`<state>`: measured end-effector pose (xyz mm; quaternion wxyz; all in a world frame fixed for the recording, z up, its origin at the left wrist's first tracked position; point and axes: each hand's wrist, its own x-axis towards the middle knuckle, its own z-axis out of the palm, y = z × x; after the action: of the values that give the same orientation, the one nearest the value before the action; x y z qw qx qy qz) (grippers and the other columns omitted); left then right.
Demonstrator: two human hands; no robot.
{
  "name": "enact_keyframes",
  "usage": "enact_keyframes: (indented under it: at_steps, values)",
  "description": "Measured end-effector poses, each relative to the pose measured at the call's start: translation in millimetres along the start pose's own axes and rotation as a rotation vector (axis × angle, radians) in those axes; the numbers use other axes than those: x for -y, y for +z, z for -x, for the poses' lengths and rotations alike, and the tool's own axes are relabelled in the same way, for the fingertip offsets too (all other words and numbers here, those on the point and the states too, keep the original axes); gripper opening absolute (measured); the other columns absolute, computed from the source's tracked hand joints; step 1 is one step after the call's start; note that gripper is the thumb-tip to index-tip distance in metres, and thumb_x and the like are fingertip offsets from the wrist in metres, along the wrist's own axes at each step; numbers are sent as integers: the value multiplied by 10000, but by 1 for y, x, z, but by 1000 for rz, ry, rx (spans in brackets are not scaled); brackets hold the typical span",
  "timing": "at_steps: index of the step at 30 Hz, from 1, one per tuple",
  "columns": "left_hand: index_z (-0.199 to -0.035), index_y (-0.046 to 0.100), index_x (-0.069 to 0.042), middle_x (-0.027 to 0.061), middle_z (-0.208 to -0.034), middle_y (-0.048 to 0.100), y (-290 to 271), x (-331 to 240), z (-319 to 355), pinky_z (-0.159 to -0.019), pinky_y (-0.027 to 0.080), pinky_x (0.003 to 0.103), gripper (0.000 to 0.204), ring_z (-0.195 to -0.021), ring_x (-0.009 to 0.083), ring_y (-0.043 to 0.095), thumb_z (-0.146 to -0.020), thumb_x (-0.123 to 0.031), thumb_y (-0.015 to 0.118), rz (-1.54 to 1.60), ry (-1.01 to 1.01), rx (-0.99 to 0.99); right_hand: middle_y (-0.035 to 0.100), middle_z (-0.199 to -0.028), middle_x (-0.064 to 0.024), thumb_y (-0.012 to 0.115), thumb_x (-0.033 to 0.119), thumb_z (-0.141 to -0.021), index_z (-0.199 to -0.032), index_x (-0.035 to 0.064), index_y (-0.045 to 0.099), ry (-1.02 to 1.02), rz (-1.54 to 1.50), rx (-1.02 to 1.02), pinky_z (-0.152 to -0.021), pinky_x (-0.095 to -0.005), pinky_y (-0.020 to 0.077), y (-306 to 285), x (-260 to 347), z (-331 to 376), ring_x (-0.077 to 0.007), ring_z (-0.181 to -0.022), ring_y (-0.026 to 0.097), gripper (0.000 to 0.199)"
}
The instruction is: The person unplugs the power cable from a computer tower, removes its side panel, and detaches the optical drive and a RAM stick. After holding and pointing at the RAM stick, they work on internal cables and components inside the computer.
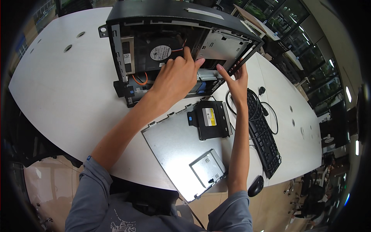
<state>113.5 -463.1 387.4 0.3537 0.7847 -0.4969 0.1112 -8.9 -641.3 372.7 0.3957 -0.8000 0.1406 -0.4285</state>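
A black desktop computer case (166, 15) stands on the table with its side open toward me. My left hand (176, 75) reaches into it, index finger stretched toward thin wires beside the round-labelled fan (160, 53). The thumb stands apart from that finger, the other fingers are curled, and I see nothing held. At the case's right end, my right hand (237, 83) grips the frame, thumb on the near side and fingers partly hidden behind the edge. A silver metal plate (238, 41) covers the upper right of the opening. An orange cable (141, 82) loops out at the lower left.
In front of the case a silver side panel (166, 141) lies flat, bearing a black optical drive (212, 129) with a yellow-and-white label. To the right are a black keyboard (264, 139), its coiled cable (277, 123) and a mouse (256, 186) near the white table's (50, 96) edge.
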Motion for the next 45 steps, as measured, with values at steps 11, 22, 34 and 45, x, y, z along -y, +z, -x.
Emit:
enact_keyframes:
  at_steps: [11,22,34,45]
  values:
    - [-1219,451,213,319,-681,622,-4,-4,1,-668,551,516,592,-736,490,667,-1064,-354,392,-5,-47,60,527,-1248,-185,884,225,-728,-1351,-9,403,-209,180,-180,-964,-358,473,5,19,-3,-244,-1115,578,821]
    - [-1261,407,282,300,-674,612,-16,-8,7,-641,552,474,591,-666,443,657,-1054,-271,433,-82,-6,126,680,-932,-44,849,178,-756,-1119,60,597,-279,540,-135,-611,-298,470,-7,50,1,-132,-712,665,458]
    - [-1143,512,203,285,-683,626,-21,-6,9,-633,556,480,465,-681,445,667,-1059,-245,421,-45,3,123,669,-789,-156,741,148,-829,-1189,-25,428,-150,666,-161,-632,-368,537,15,62,10,-276,-645,681,507]
    - [-1081,549,193,289,-657,627,-27,-5,10,-626,573,473,424,-667,448,675,-1062,-206,407,-51,37,104,648,-727,-140,778,139,-773,-989,-5,459,-148,595,-77,-589,-348,520,3,64,3,-272,-578,676,411]
